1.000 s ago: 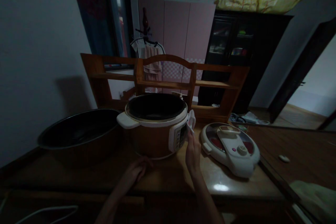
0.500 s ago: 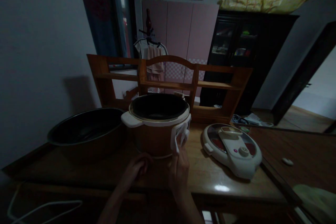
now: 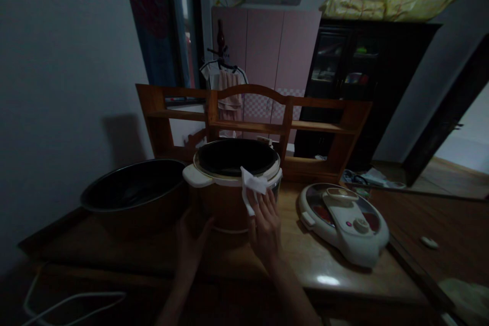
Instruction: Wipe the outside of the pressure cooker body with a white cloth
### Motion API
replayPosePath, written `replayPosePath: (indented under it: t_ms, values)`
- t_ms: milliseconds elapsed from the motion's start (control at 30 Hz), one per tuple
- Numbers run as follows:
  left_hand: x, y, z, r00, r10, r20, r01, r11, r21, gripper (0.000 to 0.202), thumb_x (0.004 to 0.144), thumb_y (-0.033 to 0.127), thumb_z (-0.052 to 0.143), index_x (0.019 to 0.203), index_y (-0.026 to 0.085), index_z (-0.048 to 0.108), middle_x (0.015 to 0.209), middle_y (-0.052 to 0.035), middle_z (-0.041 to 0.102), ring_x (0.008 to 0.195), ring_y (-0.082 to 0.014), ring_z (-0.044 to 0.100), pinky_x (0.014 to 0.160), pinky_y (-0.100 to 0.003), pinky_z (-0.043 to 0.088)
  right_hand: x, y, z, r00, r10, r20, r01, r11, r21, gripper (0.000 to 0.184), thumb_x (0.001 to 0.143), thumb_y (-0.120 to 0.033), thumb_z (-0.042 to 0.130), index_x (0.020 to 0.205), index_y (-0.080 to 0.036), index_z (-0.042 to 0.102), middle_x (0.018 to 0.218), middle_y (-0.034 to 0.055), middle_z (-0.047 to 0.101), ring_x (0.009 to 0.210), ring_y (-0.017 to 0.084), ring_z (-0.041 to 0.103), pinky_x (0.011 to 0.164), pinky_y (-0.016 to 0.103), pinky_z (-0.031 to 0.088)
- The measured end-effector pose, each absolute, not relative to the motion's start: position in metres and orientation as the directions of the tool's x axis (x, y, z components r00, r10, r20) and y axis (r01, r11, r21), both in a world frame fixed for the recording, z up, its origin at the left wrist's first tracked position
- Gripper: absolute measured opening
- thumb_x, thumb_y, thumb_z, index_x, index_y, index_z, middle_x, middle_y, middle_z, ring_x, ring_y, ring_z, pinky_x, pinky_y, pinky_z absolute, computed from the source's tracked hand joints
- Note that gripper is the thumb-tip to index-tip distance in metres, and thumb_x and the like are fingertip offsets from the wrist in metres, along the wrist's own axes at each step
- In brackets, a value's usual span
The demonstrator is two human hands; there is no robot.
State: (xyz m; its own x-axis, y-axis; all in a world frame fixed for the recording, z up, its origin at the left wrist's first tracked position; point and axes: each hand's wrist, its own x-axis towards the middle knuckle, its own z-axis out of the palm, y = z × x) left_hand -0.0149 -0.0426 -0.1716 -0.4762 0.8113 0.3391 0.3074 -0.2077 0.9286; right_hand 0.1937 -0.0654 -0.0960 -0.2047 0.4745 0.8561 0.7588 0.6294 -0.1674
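Note:
In the middle of the table stands an electric cooker body [image 3: 225, 209] with a white rim, a side handle and a dark opening. My right hand [image 3: 265, 226] is closed on a white cloth or tissue [image 3: 252, 183], pressing it to the cooker's front right side just below the rim. Low by the cooker's left side is my left hand [image 3: 193, 237], thumb and fingers apart, holding nothing; whether it touches the cooker I cannot tell. The cooker's white lid [image 3: 349, 224], with a knob and a button, lies to the right.
A wide dark basin [image 3: 133, 204] stands left of the cooker, close to the wall. Behind rises a low wooden shelf [image 3: 250, 125] along the table's back edge. A white hanger or wire [image 3: 76, 296] shows at lower left. A small white object [image 3: 429, 242] lies at the far right.
My right hand has moved up with the white cloth, from the cooker's right side toward its front and rim. My left hand has opened from a curled shape. The view has shifted slightly.

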Motion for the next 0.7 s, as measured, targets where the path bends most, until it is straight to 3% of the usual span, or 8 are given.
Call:
replayPosePath:
  t_ms: [133,433,567,700]
  values:
    - [-0.014,-0.036,-0.177,-0.320,0.884,0.340,0.360,-0.219,0.907,0.073,0.084,0.054,0.063,0.147,0.024,0.039,0.154,-0.0124,0.040,0.144,-0.0303,0.035,0.120,-0.053,0.027,0.199,-0.067,-0.103,-0.290,0.465,0.837,0.790,0.610,-0.066,0.062,0.093,-0.014,0.041,0.154,-0.016,0.030,0.151,0.0114,0.045,0.147,0.031,0.027,0.119,0.064,0.027]
    - [-0.013,-0.037,-0.181,-0.317,0.856,0.407,0.404,-0.267,0.875,0.071,0.086,0.055,0.060,0.147,0.026,0.040,0.151,-0.0112,0.045,0.142,-0.0300,0.039,0.120,-0.052,0.029,0.217,-0.089,-0.123,-0.484,0.489,0.726,0.754,0.654,0.062,0.053,0.089,-0.013,0.048,0.142,-0.012,0.049,0.135,0.0148,0.061,0.133,0.029,0.050,0.116,0.057,0.037]
    - [-0.015,-0.035,-0.187,-0.319,0.843,0.434,0.406,-0.292,0.866,0.069,0.086,0.056,0.059,0.146,0.025,0.041,0.151,-0.0118,0.045,0.142,-0.0297,0.039,0.120,-0.052,0.028,0.225,-0.096,-0.120,-0.630,0.390,0.672,0.624,0.769,0.139,0.051,0.087,-0.016,0.049,0.137,-0.009,0.053,0.135,0.0147,0.061,0.137,0.027,0.047,0.117,0.051,0.040]
    - [-0.015,-0.034,-0.190,-0.305,0.836,0.456,0.401,-0.322,0.858,0.069,0.087,0.055,0.058,0.146,0.024,0.041,0.153,-0.0122,0.042,0.143,-0.0290,0.038,0.120,-0.050,0.029,0.219,-0.088,-0.089,-0.622,0.298,0.724,0.612,0.762,0.213,0.049,0.086,-0.016,0.049,0.133,-0.009,0.056,0.139,0.0172,0.058,0.143,0.030,0.037,0.116,0.051,0.040]
